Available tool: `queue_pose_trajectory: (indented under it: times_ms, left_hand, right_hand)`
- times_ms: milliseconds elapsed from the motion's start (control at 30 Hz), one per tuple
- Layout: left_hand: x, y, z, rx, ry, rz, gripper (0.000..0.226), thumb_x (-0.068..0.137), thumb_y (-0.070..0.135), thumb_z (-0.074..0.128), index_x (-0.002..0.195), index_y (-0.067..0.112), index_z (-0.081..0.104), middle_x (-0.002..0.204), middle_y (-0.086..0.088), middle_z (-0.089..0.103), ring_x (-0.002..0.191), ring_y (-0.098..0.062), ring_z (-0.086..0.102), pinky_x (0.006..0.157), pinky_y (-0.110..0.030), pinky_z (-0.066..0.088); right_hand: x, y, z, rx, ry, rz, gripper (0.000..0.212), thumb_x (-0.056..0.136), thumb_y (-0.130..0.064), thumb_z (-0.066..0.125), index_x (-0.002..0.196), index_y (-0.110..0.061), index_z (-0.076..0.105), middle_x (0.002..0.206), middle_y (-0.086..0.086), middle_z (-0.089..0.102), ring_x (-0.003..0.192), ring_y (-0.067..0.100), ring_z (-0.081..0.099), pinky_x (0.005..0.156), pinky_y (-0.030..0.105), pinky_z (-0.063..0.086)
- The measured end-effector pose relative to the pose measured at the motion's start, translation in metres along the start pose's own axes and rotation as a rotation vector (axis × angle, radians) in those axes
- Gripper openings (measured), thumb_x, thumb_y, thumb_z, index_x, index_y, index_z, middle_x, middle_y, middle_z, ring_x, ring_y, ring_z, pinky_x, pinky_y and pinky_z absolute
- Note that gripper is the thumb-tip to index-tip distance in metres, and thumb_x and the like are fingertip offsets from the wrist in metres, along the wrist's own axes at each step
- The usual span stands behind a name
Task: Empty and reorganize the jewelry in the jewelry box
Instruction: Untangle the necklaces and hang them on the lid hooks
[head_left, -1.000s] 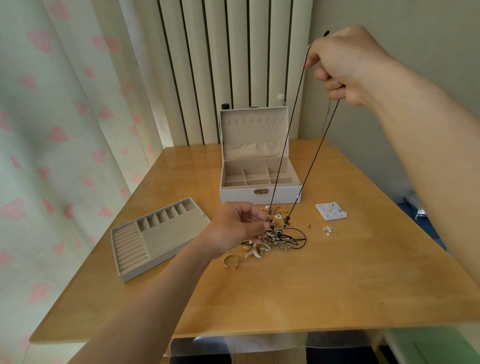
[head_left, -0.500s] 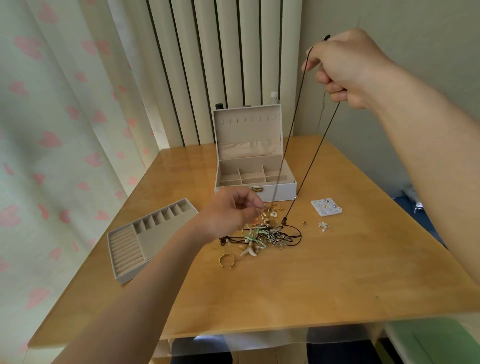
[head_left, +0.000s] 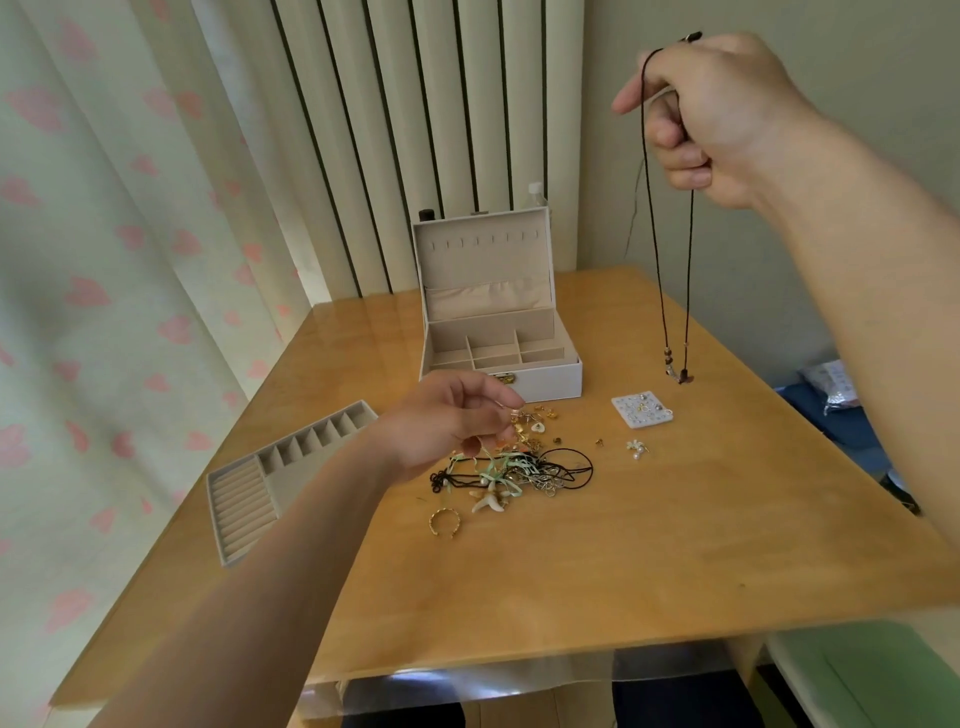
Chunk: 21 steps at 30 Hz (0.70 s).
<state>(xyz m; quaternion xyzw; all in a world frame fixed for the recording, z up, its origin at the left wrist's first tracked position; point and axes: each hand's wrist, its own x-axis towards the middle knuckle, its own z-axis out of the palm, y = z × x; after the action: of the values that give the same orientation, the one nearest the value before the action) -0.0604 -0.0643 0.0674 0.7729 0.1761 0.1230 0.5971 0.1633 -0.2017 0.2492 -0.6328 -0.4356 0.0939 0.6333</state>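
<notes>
On the desk (head_left: 623, 545) a gold ring (head_left: 445, 521) lies nearest, just before a tangled jewelry pile (head_left: 519, 470). The left hand (head_left: 447, 421) hovers over the pile, fingers loosely curled; I cannot tell whether it pinches anything. A tray (head_left: 280, 473) lies to the left, with the open box (head_left: 493, 332) behind. The raised right hand (head_left: 717, 114) grips a dangling necklace (head_left: 655, 260).

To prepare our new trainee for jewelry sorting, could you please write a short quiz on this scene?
1. True or false: the cord necklace hangs clear of the jewelry pile.
2. Which hand has the necklace in its grip? A) left B) right C) both
3. On which side of the open jewelry box does the removed tray lie?
Key: 1 true; 2 B, the right hand; 3 the person's left, on the table.
</notes>
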Motion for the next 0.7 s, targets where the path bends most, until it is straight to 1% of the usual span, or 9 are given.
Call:
queue_pose_trajectory:
  times_ms: [100, 167, 233, 333, 433, 500, 567, 700]
  left_hand:
    - [0.000, 0.003, 0.004, -0.086, -0.029, 0.010, 0.019, 0.092, -0.005, 0.061, 0.110, 0.001, 0.065, 0.080, -0.009, 0.069, 0.073, -0.019, 0.062, 0.067, -0.031, 0.046]
    - [0.001, 0.006, 0.006, -0.141, -0.042, 0.025, 0.022, 0.087, 0.002, 0.066, 0.109, 0.004, 0.066, 0.080, -0.011, 0.069, 0.077, -0.021, 0.063, 0.071, -0.033, 0.047]
    - [0.001, 0.009, 0.010, -0.196, -0.058, 0.030, 0.026, 0.084, 0.006, 0.065, 0.109, 0.005, 0.065, 0.079, -0.013, 0.068, 0.076, -0.023, 0.063, 0.070, -0.034, 0.045]
    - [0.004, 0.014, 0.017, -0.250, -0.093, 0.024, 0.021, 0.091, -0.004, 0.061, 0.112, 0.000, 0.063, 0.078, -0.013, 0.067, 0.067, -0.021, 0.059, 0.062, -0.028, 0.046]
    - [0.012, 0.017, 0.026, -0.231, -0.114, -0.001, 0.025, 0.092, -0.009, 0.059, 0.116, -0.002, 0.063, 0.084, -0.015, 0.069, 0.062, -0.018, 0.054, 0.058, -0.024, 0.046]
    - [0.019, 0.015, 0.034, -0.215, -0.124, -0.030, 0.029, 0.092, -0.012, 0.057, 0.118, -0.001, 0.063, 0.087, -0.017, 0.071, 0.062, -0.017, 0.054, 0.059, -0.024, 0.046]
    - [0.029, 0.011, 0.045, -0.198, -0.141, -0.057, 0.029, 0.092, -0.013, 0.057, 0.117, 0.001, 0.064, 0.090, -0.016, 0.073, 0.063, -0.017, 0.055, 0.062, -0.026, 0.046]
    - [0.054, -0.001, 0.075, -0.129, -0.168, -0.125, 0.027, 0.090, -0.015, 0.057, 0.107, 0.003, 0.069, 0.091, -0.013, 0.073, 0.059, -0.015, 0.055, 0.061, -0.026, 0.046]
  right_hand:
    - [-0.001, 0.002, -0.006, -0.009, 0.018, 0.012, 0.021, 0.093, -0.025, 0.047, 0.087, -0.011, 0.062, 0.048, -0.003, 0.039, 0.039, 0.015, 0.022, 0.043, 0.024, 0.013]
    - [-0.002, 0.003, -0.011, -0.008, 0.026, 0.017, 0.020, 0.092, -0.024, 0.048, 0.086, -0.012, 0.063, 0.048, -0.003, 0.040, 0.039, 0.015, 0.022, 0.043, 0.024, 0.014]
    - [-0.004, 0.004, -0.016, -0.009, 0.033, 0.025, 0.020, 0.091, -0.024, 0.048, 0.083, -0.013, 0.063, 0.048, -0.003, 0.039, 0.039, 0.015, 0.022, 0.042, 0.023, 0.015]
    - [-0.009, 0.002, -0.026, 0.012, 0.031, 0.040, 0.021, 0.092, -0.024, 0.048, 0.083, -0.014, 0.064, 0.048, -0.003, 0.038, 0.040, 0.015, 0.021, 0.043, 0.021, 0.015]
    - [-0.012, -0.001, -0.038, 0.017, 0.025, 0.024, 0.018, 0.090, -0.022, 0.049, 0.085, -0.014, 0.064, 0.050, -0.003, 0.038, 0.040, 0.015, 0.021, 0.042, 0.020, 0.016]
    - [-0.013, -0.002, -0.047, 0.004, 0.032, 0.016, 0.018, 0.090, -0.022, 0.048, 0.088, -0.014, 0.064, 0.051, -0.003, 0.038, 0.041, 0.014, 0.021, 0.041, 0.021, 0.017]
    - [-0.013, -0.001, -0.058, -0.016, 0.039, 0.014, 0.019, 0.089, -0.024, 0.046, 0.091, -0.015, 0.063, 0.053, -0.005, 0.039, 0.041, 0.013, 0.022, 0.039, 0.021, 0.017]
    - [-0.016, 0.005, -0.086, -0.073, 0.018, 0.027, 0.021, 0.094, -0.025, 0.038, 0.096, -0.020, 0.058, 0.055, -0.010, 0.038, 0.042, 0.008, 0.022, 0.038, 0.022, 0.017]
